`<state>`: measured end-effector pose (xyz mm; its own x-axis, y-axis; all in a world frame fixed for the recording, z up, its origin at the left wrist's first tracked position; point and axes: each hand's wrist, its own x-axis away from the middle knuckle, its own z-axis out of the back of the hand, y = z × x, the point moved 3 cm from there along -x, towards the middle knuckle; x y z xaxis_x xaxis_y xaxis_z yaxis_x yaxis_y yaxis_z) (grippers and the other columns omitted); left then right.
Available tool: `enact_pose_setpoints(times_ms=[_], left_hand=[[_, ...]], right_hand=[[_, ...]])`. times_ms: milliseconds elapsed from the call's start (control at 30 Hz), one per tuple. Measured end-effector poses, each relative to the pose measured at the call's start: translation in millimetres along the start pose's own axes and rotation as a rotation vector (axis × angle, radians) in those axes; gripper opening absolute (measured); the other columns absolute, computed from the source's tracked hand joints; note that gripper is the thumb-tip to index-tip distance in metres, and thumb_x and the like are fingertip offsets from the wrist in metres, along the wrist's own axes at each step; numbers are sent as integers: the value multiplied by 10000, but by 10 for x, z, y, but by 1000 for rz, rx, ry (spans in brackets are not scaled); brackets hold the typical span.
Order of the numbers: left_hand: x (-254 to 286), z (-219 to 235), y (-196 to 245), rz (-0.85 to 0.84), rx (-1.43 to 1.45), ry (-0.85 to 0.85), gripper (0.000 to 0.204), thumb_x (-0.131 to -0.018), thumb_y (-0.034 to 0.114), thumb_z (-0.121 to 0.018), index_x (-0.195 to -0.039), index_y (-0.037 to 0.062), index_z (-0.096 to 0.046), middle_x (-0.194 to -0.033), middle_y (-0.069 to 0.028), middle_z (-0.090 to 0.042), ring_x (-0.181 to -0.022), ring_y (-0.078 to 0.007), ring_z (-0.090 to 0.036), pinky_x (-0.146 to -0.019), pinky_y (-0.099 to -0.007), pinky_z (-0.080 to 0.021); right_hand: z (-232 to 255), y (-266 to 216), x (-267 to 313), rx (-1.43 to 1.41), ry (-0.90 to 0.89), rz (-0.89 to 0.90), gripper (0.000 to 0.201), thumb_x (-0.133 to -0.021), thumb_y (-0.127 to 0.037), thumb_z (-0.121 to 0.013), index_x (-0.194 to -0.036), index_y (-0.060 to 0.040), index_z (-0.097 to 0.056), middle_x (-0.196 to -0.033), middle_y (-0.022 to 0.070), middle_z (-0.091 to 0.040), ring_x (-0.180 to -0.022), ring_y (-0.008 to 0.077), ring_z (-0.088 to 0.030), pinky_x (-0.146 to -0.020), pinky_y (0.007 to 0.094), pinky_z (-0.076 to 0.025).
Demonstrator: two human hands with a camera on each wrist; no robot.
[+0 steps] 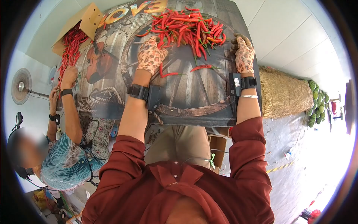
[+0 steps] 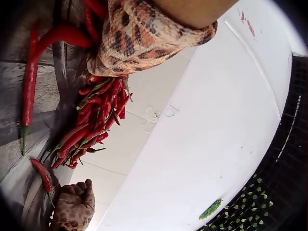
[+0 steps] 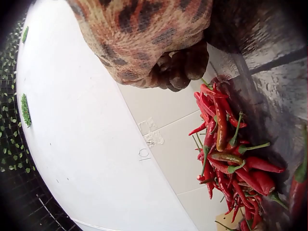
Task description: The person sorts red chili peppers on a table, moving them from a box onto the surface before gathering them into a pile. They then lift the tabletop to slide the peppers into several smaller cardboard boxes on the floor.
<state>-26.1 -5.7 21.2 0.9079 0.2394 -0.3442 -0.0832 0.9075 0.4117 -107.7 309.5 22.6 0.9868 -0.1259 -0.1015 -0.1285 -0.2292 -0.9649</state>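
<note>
Several red chilies [image 1: 186,28] lie heaped at the table's far side. The gloved left hand [image 1: 152,56] is at the heap's left edge, fingers curled round chilies that stick out beside it; its fingertips are hidden in the left wrist view, where the glove [image 2: 139,38] shows beside a curved chili [image 2: 62,34]. Two loose chilies lie nearer, one a red chili [image 1: 203,67] between the hands. The gloved right hand [image 1: 244,56] is over the table's right edge, right of the heap. In the right wrist view its dark fingers [image 3: 180,70] are curled in, with nothing visible in them.
At the left, another person's hand [image 1: 69,77] is among chilies spilling from a cardboard box [image 1: 93,20]. The printed table [image 1: 179,117] ends just in front of the wearer. Right of it are a straw-coloured roll [image 1: 285,91] and green striped melons [image 1: 317,102].
</note>
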Motion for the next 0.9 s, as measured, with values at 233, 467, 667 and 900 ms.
enact_pose_setpoints(times_ms=[233, 467, 667, 900], left_hand=[[-34, -147, -229, -97, 143, 2, 396, -799, 102, -573, -1159, -52, -512, -910, -149, -600, -727, -179, -535, -673, -311, -462], [11, 153, -183, 182, 700, -37, 436, -744, 175, -671, -1109, -34, -556, -924, -108, -639, -789, -182, -587, -729, -300, -461], [248, 330, -159, 153, 910, 9, 375, -812, 182, -634, -1112, -32, -567, -962, -87, -652, -811, -170, -612, -745, -269, -474], [378, 28, -203, -86, 272, 81, 425, -809, 211, -638, -1151, -29, -557, -1034, -189, -629, -991, -279, -590, -867, -355, -446]], right_hand=[[13, 23, -17, -24, -23, -23, 206, -906, -156, -545, -1047, -35, -634, -773, 21, -594, -625, 97, -530, -571, 236, -457], [59, 92, -101, 88, 7, 78, 204, -910, -162, -541, -1043, -37, -631, -789, 25, -607, -625, 96, -537, -571, 231, -458], [61, 96, -75, 10, -2, -16, 212, -859, -148, -582, -1010, -21, -660, -849, 26, -643, -683, 97, -550, -611, 233, -435], [61, 132, -111, 1, 20, 37, 217, -855, -140, -595, -1018, -12, -658, -879, 34, -647, -739, 101, -555, -660, 233, -442]])
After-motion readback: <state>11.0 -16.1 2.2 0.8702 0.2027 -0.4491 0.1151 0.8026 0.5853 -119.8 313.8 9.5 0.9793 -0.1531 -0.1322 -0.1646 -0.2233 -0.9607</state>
